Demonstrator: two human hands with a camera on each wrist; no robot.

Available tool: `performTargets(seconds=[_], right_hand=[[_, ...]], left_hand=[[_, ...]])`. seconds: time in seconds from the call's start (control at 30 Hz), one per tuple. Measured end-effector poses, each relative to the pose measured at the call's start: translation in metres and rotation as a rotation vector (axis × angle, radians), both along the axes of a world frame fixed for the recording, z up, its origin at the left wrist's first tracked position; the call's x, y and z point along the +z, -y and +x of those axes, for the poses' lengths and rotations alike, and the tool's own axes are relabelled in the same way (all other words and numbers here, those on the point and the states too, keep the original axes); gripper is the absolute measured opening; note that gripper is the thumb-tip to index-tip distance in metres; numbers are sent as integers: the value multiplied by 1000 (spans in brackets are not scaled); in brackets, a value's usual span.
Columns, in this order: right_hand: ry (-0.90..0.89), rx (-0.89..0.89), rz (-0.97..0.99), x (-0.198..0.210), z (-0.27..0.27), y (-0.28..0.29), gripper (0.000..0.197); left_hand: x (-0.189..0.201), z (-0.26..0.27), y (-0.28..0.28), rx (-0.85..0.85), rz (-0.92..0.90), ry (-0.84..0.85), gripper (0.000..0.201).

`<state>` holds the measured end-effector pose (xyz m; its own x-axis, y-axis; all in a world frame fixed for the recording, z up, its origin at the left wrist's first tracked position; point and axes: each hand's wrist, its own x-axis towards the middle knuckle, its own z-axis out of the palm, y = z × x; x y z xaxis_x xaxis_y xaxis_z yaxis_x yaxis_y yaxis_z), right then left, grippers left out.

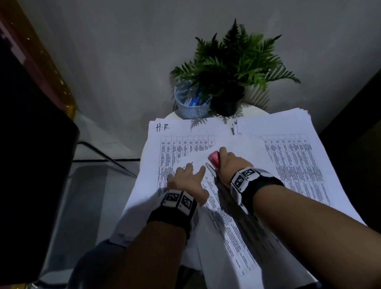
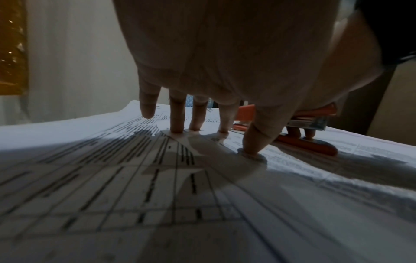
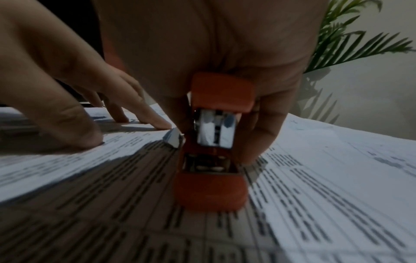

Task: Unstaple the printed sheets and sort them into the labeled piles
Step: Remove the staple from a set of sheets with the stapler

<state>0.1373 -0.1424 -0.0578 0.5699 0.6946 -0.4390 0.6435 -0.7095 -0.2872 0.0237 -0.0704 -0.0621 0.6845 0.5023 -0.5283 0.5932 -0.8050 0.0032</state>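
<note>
Pinning the printed sheets (image 1: 219, 204) with spread left hand (image 1: 185, 180), right hand (image 1: 230, 163) clamps the stapler (image 1: 214, 159), probably prying the staple at 12 o'clock next.

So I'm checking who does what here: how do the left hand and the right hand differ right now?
The left hand is spread, its straight fingertips pressing the printed sheets; the right hand is curled around an orange stapler. The left hand holds nothing, while the right hand stands the stapler on the sheets. Both wear marked wristbands and work close together on the same sheets.
</note>
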Motion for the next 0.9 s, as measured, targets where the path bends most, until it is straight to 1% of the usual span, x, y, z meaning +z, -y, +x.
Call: performTargets(seconds=[0.13,0.2,0.33,0.47,0.5,0.57,0.7,0.9], right_hand=[[21,11,-20,-5,-1,-8,50],[5,1,-31,-8,-1,-10,47],[-3,-17,-31,-9,0,-14,45],[33,51,-67,-12,3,-12,64],[30,77,-63,-12,5,-11,64],[-2,98,-40,-12,10,-11,62],[-76,97,-8,-14,18,-13,59],[-106,105,23,-14,23,-14,51]], left_hand=[[0,6,-2,20,-9,-2,73],[1,6,-4,28,-46,4,73],[2,5,-5,-17,-74,-9,75],[-5,-1,-2,-30,8,121,79],[-6,-2,-2,-47,27,129,79],[-6,-1,-3,-57,23,109,79],[-2,4,-8,-1,-74,20,79],[4,8,-8,20,-120,-34,78]])
